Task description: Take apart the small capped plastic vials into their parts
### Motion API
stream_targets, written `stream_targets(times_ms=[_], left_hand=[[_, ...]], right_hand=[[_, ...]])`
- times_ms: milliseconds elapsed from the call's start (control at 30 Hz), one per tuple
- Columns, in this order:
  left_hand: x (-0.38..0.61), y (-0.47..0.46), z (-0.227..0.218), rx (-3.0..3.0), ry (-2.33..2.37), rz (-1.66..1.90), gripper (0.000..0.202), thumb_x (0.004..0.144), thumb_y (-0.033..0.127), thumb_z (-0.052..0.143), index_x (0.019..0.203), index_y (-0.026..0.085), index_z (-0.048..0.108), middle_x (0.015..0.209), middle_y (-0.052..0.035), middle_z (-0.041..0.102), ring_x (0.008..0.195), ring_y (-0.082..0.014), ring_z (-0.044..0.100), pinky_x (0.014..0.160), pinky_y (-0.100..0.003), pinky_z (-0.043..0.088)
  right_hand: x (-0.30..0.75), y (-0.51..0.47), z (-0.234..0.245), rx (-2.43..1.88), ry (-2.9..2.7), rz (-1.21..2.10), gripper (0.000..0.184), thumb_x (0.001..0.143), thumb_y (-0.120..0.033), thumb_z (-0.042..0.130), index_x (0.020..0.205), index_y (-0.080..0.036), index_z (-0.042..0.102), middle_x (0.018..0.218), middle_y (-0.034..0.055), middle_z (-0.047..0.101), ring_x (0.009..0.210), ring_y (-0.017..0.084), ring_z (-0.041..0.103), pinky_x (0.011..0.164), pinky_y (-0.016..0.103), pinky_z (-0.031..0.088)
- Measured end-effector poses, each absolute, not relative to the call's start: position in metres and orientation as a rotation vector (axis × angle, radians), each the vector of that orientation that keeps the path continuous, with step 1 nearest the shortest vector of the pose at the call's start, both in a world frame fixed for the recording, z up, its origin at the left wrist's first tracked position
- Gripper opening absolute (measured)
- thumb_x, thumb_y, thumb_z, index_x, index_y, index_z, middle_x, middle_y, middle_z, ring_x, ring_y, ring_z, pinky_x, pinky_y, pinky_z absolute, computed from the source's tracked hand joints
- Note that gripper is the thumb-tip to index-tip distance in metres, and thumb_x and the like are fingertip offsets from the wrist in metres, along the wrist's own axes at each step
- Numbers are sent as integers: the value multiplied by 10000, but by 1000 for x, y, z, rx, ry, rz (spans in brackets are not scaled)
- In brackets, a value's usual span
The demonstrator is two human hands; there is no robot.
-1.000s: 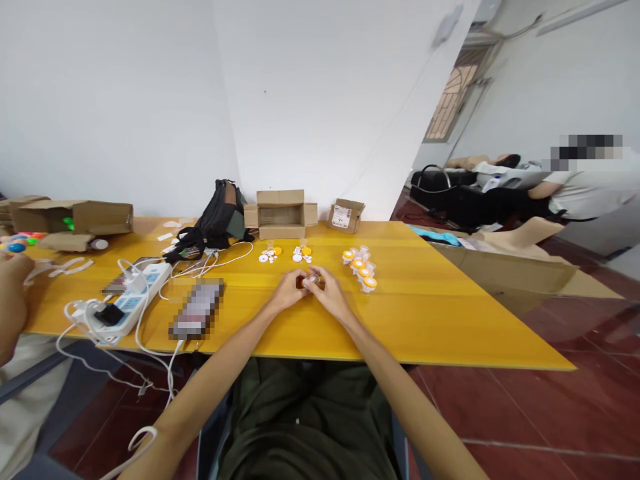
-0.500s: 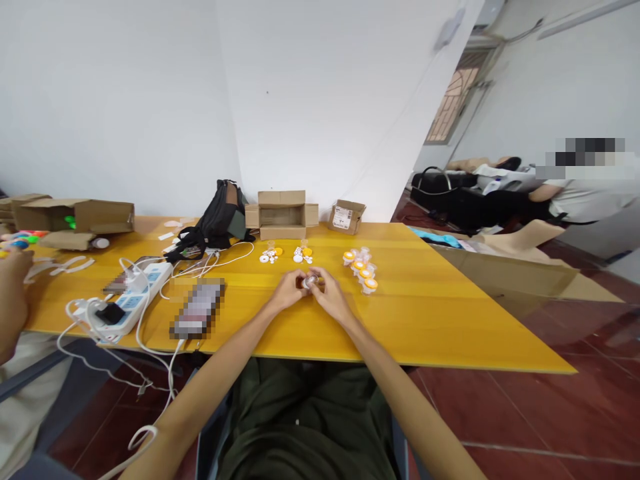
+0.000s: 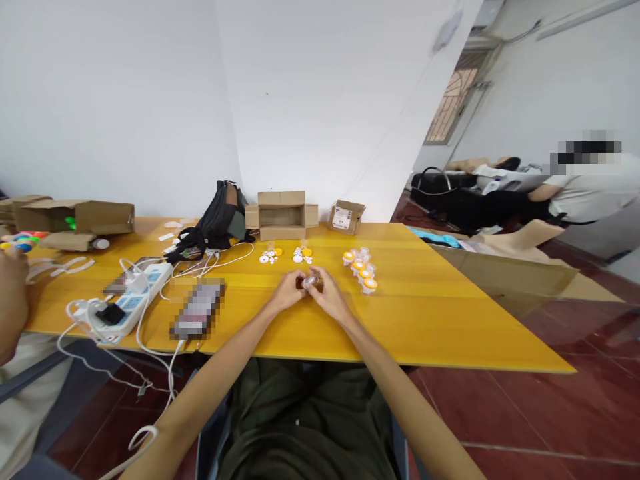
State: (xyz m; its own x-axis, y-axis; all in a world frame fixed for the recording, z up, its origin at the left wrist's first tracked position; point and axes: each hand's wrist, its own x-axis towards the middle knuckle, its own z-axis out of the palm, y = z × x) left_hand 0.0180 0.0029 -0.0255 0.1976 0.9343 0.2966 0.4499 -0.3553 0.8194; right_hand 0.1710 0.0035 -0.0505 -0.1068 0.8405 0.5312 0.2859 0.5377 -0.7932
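Between my two hands, just above the yellow table (image 3: pixel 430 327), is a small clear round container (image 3: pixel 311 281) with something whitish in it. My left hand (image 3: pixel 290 288) closes on its left side, and my right hand (image 3: pixel 325 293) grips its right side with the thumb over the near face. The fingertips partly cover it. Beyond my hands lie two small groups of white discs (image 3: pixel 298 259), dotted pieces and yellow lids (image 3: pixel 278 252). To the right stands a slanting row of clear cups with orange-rimmed lids (image 3: pixel 370 285).
An open cardboard box (image 3: pixel 283 217) and a smaller box (image 3: pixel 346 217) stand by the wall, beside a black backpack (image 3: pixel 223 213). On the left are a phone (image 3: pixel 199 308), a power strip (image 3: pixel 135 300) and loose cables. Another person's hand (image 3: pixel 14 273) is at far left.
My hands stay in nearly the same place, with the container turned slightly between the fingers. The other person's hand at far left has shifted a little.
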Motion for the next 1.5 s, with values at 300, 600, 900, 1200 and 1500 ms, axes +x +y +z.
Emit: stream_targets(times_ms=[300, 600, 900, 1200, 1500], left_hand=[[18, 1, -23, 1902, 1285, 1069, 148, 681, 247, 726, 804, 192, 664, 802, 1, 720, 777, -188, 649, 771, -312, 527], [17, 3, -26, 1898, 1289, 1074, 143, 674, 213, 704, 805, 187, 655, 821, -1, 718, 793, -187, 643, 789, -315, 521], [19, 3, -27, 1773, 1188, 1110, 189, 660, 260, 743, 796, 176, 643, 744, 18, 684, 696, -155, 603, 683, -272, 484], [12, 10, -22, 1481, 1178, 1320, 274, 583, 216, 826, 800, 179, 663, 813, -11, 731, 796, -187, 675, 765, -304, 535], [11, 9, -13, 1303, 1188, 1424, 302, 521, 166, 849, 746, 185, 648, 731, 3, 700, 764, -179, 665, 813, -331, 535]], right_hand=[[172, 5, -49, -999, -1615, 665, 310, 762, -272, 652, 1071, -252, 642, 1017, 47, 711, 955, 238, 673, 928, 425, 537], [171, 4, -50, -962, -1625, 688, 323, 782, -273, 639, 1104, -246, 637, 1062, 56, 713, 992, 230, 670, 939, 405, 533], [170, -1, -41, -945, -1535, 575, 259, 803, -316, 624, 1048, -237, 646, 1004, 62, 713, 925, 230, 670, 803, 368, 566], [168, -10, -34, -948, -1539, 492, 283, 853, -411, 623, 1066, -226, 631, 941, 66, 700, 908, 237, 661, 767, 366, 555], [166, -15, -31, -951, -1640, 559, 212, 814, -376, 657, 960, -243, 579, 878, 35, 707, 809, 213, 664, 739, 346, 536]])
